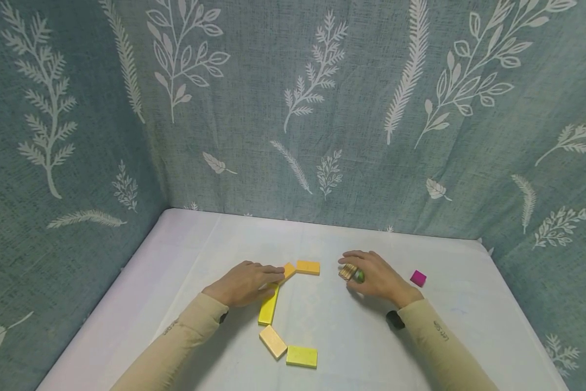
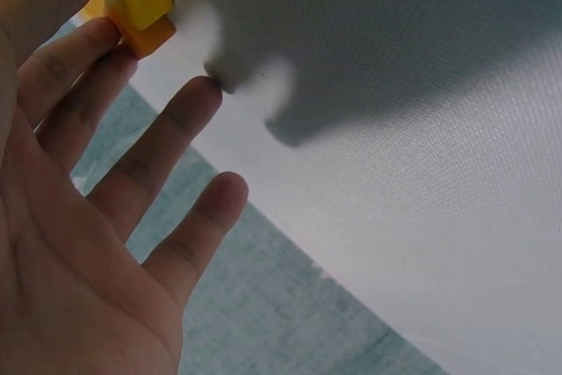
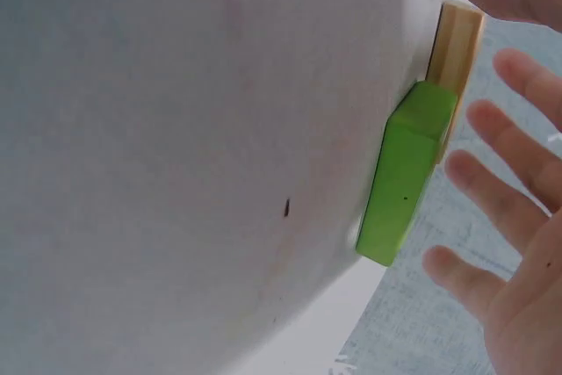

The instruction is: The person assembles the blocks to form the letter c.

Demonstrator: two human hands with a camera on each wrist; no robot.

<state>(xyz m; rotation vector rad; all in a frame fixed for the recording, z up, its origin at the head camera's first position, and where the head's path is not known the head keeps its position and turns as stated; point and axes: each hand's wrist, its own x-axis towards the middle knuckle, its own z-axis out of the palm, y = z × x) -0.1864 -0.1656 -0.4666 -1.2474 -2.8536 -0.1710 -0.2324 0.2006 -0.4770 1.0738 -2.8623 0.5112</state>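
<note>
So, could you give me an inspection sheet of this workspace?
Surface: white tabletop; one small dark mark.
Job's things: two orange blocks, two yellow blocks and a tan block form an open curve; a green block and striped block sit to the right.
Clutter: magenta block, lying apart.
Grips: left grip touches one orange block; right grip, fingers spread, is beside the green block, contact unclear.
Cables: nothing seen.
Surroundings: leaf-patterned cloth.

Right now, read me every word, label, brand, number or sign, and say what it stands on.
"Let", it seems, then letters too blurred to read: beige fabric right sleeve.
Dark lettering too small to read: beige fabric left sleeve.
No other text can be made out.
</note>
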